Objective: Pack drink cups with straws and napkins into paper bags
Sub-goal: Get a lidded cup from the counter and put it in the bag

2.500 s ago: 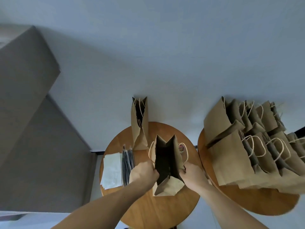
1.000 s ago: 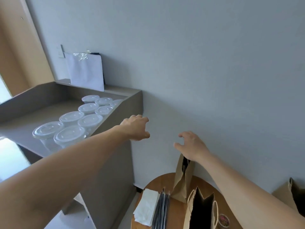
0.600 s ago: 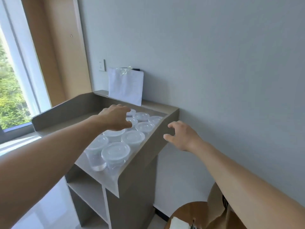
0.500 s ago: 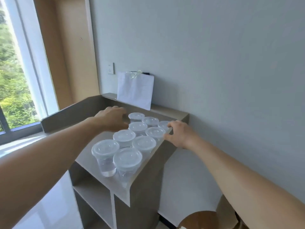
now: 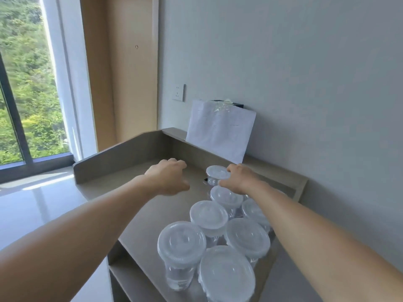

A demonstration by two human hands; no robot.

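Lidded clear cups (image 5: pixel 209 214) stand clustered on the cabinet (image 5: pixel 113 158) top, toward its right side. The right hand (image 5: pixel 238 178) is at the far cup (image 5: pixel 217 173), thumb and fingers curled round its lid rim. The hold appears firm, though the fingertips are partly hidden. The left hand (image 5: pixel 168 178) hovers over the cabinet top, left of the cups, fingers loosely bent, holding nothing. A white sheet (image 5: pixel 220 129) leans against the wall behind.

Grey bench (image 5: pixel 139 192), raised lip along back and left. Lidded clear cups (image 5: pixel 208 214) stood clustered on near right part; farthest cup (image 5: pixel 216 172) just behind them. White paper sheet (image 5: pixel 220 129) leaned at back ledge against wall.
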